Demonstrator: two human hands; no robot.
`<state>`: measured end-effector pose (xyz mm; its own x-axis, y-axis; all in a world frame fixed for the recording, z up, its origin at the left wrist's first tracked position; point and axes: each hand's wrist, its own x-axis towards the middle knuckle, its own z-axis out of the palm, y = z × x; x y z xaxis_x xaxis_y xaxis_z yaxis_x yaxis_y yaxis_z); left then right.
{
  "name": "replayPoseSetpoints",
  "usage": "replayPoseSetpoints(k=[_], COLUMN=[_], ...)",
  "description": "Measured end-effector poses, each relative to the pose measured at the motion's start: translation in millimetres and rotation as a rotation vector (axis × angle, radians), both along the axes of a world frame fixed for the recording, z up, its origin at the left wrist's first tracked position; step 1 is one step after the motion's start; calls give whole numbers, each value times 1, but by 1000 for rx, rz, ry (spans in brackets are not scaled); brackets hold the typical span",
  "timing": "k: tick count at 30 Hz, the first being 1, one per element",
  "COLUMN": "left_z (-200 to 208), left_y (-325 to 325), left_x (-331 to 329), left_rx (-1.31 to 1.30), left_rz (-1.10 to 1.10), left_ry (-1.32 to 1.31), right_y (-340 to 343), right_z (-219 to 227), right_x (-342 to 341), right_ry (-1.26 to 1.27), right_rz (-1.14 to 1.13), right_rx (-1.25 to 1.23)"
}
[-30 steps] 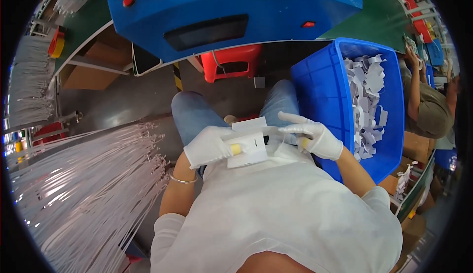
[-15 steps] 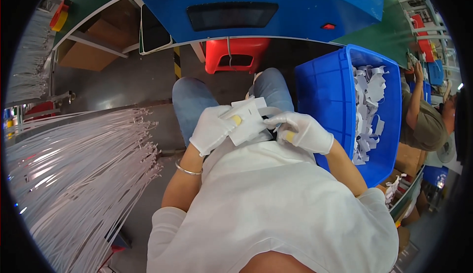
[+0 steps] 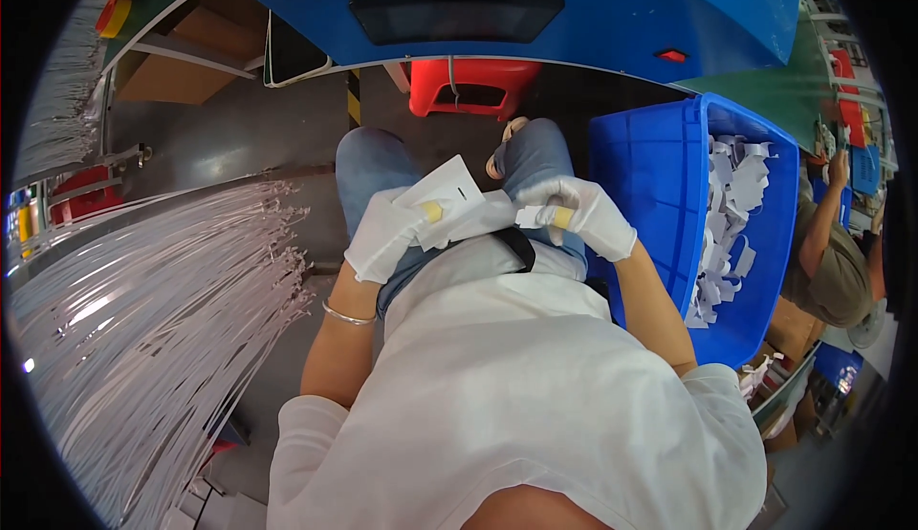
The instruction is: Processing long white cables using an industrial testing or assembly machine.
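My left hand [image 3: 384, 239], in a white glove with yellow tape on the thumb, grips a flat white card [image 3: 449, 192] above my lap. The card has a small dark slot, and more white paper or card curls out beneath it. Level with it on the right, my right hand [image 3: 591, 220], gloved and taped the same way, is closed with thumb and fingers on a small white piece of card [image 3: 529, 216]. A narrow gap separates that piece from the curled end on the left. Its inner end is hidden by the fingers.
Beside my right arm stands a blue bin [image 3: 643, 195] holding white paper scraps [image 3: 732, 215]. A blue machine [image 3: 612, 23] is ahead, with a red stool [image 3: 473, 86] below it. Long whitish strands [image 3: 163, 310] spread at left. Another person [image 3: 832, 262] works at far right.
My right hand has drawn apart from the left, with the small white piece now showing in its fingers. The card in my left hand has shifted left and tilted upward. The whole view has shifted slightly.
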<state>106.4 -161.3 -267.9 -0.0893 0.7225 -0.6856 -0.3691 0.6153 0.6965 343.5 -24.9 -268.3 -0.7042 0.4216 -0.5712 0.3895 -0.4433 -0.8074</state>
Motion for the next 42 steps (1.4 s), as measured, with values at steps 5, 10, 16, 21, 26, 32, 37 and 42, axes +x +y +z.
replayPoseSetpoints(k=[5,10,16,21,26,32,37,42], left_z=[-27,-17,-16,0,0,18,54,100], left_y=[3,16,20,25,24,38,53,54], left_x=[14,26,31,34,34,28,22,11], left_rx=[122,205,156,325,379,817,982,1168], left_rz=[-137,-308,-301,-429,-403,-460,-448,-374], left_ry=[217,412,500,819,825,1321,1616,1562], right_y=[-3,-16,-16,-18,-16,1,28,37], right_z=[7,3,5,8,13,41,76,103], right_x=[1,-20,-25,-29,-32,-24,-29,-32], right_ry=[-134,-154,-139,-150,-215,-50,-23,43], right_rz=[-43,-70,-9,54,64,-182,-272,-319], right_rx=[-35,570,714,852,893,824,289,380])
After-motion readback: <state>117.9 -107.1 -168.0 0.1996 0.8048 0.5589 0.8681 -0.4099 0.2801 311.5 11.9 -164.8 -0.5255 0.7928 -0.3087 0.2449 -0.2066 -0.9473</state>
